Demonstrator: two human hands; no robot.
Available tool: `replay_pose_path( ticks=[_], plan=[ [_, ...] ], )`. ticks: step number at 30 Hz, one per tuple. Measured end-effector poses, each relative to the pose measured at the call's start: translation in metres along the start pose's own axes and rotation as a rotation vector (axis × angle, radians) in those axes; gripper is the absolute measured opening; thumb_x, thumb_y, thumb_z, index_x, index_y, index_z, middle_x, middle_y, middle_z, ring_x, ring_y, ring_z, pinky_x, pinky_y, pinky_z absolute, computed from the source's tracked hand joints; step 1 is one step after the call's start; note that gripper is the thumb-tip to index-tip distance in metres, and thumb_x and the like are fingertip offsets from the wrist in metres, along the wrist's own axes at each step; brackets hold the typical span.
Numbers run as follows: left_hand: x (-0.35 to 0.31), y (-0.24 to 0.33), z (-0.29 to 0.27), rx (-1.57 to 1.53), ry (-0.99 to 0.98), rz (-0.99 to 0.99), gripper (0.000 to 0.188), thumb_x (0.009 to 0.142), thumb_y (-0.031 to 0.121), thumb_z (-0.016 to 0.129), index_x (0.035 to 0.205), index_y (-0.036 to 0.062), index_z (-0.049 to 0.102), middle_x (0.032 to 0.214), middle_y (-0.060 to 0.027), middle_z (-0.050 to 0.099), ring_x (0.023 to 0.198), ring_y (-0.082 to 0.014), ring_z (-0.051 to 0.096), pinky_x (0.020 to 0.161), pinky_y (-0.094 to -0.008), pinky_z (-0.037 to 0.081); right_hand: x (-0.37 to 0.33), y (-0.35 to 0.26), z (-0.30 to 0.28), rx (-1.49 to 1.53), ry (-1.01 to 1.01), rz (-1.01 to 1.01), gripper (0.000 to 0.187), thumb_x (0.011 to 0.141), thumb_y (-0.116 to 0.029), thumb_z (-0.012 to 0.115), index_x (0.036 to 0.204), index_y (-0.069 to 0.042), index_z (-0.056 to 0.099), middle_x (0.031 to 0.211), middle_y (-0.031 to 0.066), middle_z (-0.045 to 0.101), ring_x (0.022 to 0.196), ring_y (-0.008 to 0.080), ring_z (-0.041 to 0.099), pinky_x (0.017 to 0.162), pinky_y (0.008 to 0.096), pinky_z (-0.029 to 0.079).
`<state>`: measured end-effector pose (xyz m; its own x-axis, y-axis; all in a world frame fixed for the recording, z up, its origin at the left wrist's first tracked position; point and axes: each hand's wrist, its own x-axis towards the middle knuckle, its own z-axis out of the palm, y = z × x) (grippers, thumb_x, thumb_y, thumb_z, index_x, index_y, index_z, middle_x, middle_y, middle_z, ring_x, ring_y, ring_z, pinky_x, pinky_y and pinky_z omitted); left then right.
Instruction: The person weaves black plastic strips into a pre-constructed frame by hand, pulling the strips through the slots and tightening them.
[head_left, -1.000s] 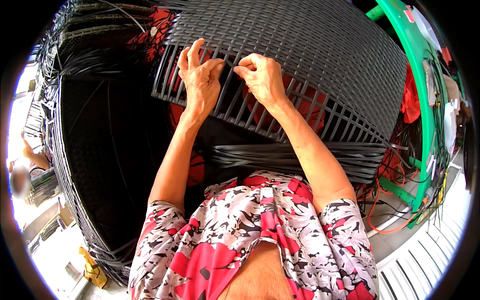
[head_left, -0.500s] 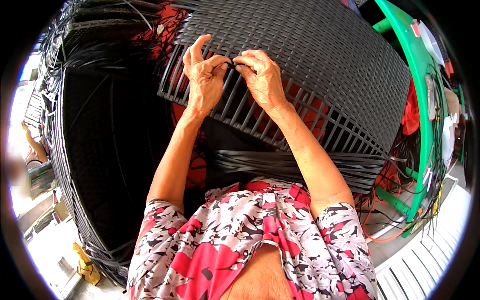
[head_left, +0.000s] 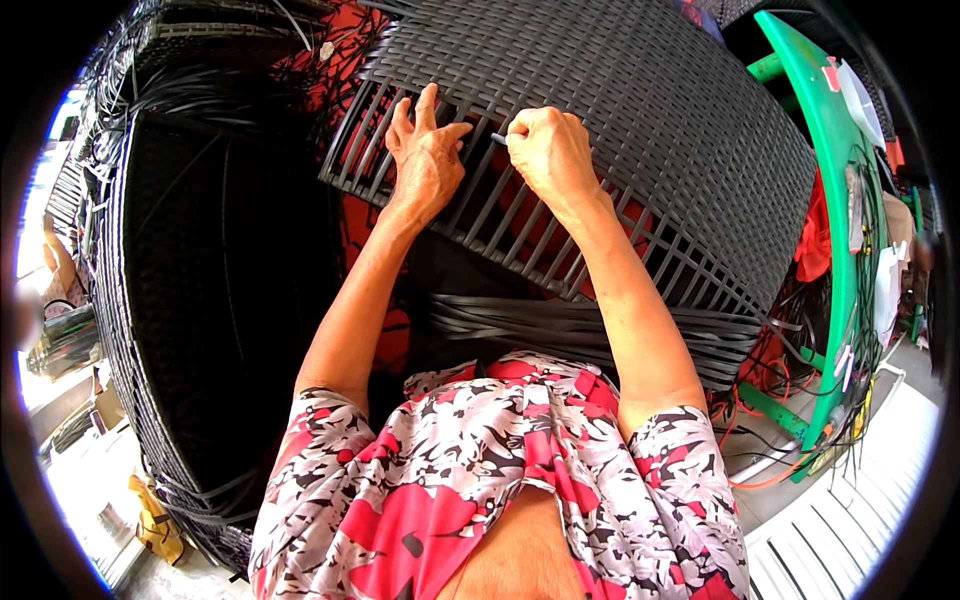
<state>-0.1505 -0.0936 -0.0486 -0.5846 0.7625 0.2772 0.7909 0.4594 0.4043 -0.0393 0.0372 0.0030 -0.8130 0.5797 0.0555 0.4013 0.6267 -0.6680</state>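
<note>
A dark grey woven panel (head_left: 640, 120) of flat plastic strips lies tilted in front of me, its near side a row of open, unwoven slats (head_left: 500, 222). My right hand (head_left: 552, 155) is closed in a fist-like pinch at the edge of the weave, and the short end of a dark plastic strip (head_left: 499, 138) sticks out from its fingers. To its left, my left hand (head_left: 428, 165) is over the slats with its fingers spread, holding nothing I can see. The rest of the strip is hidden by the right hand or blends into the weave.
A bundle of loose black strips (head_left: 560, 325) lies between the panel and my body. On the left stands a large dark woven piece (head_left: 115, 300). A green frame (head_left: 845, 260) hung with cords is on the right, beside a white slatted surface (head_left: 850, 510).
Both hands were pinching close together at the weave's edge. Now they are apart: the left has opened, and the right has moved right and turned its knuckles up, closed on the strip.
</note>
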Motion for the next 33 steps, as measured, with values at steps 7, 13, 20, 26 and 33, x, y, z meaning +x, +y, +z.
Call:
replay_pose_path(
  ticks=[7,13,20,26,33],
  plan=[
    [0.004,-0.005,0.003,-0.020,-0.043,0.017,0.023,0.080,0.007,0.065,0.098,0.0180,0.072,0.150,-0.0157,0.028,0.131,-0.0472,0.025,0.102,-0.0605,0.024,0.010,0.005,0.026,0.081,0.004,-0.127,0.011,0.079,-0.010,0.064,0.076,0.000,0.067,0.060,0.0157,0.062,0.058,0.0306,0.064,0.062,0.0370,0.050],
    [0.007,0.005,-0.029,-0.156,0.264,0.108,0.008,0.076,0.001,0.067,0.081,0.0070,0.065,0.133,-0.0146,0.045,0.117,-0.0336,0.042,0.097,-0.0446,0.034,-0.005,0.003,0.032,0.445,0.127,-0.211,0.016,0.085,-0.013,0.068,0.098,-0.004,0.070,0.106,0.0076,0.065,0.071,0.0139,0.061,0.058,0.0276,0.051],
    [0.004,0.009,-0.060,-0.280,0.325,0.140,0.009,0.078,0.003,0.067,0.083,0.0087,0.063,0.128,-0.0124,0.047,0.116,-0.0338,0.040,0.096,-0.0472,0.033,0.002,-0.018,0.030,0.932,-0.234,0.042,0.017,0.090,-0.017,0.064,0.098,-0.004,0.071,0.080,0.0008,0.064,0.065,0.0065,0.059,0.057,0.0210,0.052],
    [0.010,-0.023,-0.034,-0.189,0.271,0.030,0.014,0.080,0.003,0.065,0.091,0.0093,0.069,0.130,-0.0130,0.049,0.120,-0.0333,0.041,0.100,-0.0428,0.034,0.010,-0.019,0.027,0.613,-0.131,0.131,0.013,0.086,-0.013,0.065,0.086,-0.002,0.071,0.063,-0.0009,0.059,0.056,0.0051,0.056,0.054,0.0212,0.051],
    [0.012,-0.042,-0.009,0.095,0.026,-0.019,0.028,0.081,0.007,0.062,0.105,0.0173,0.071,0.151,-0.0138,0.027,0.134,-0.0430,0.024,0.106,-0.0543,0.020,0.033,-0.019,0.045,0.081,0.021,-0.073,0.012,0.078,-0.006,0.060,0.071,0.002,0.065,0.063,0.0215,0.061,0.060,0.0364,0.062,0.061,0.0412,0.050]
  ],
)
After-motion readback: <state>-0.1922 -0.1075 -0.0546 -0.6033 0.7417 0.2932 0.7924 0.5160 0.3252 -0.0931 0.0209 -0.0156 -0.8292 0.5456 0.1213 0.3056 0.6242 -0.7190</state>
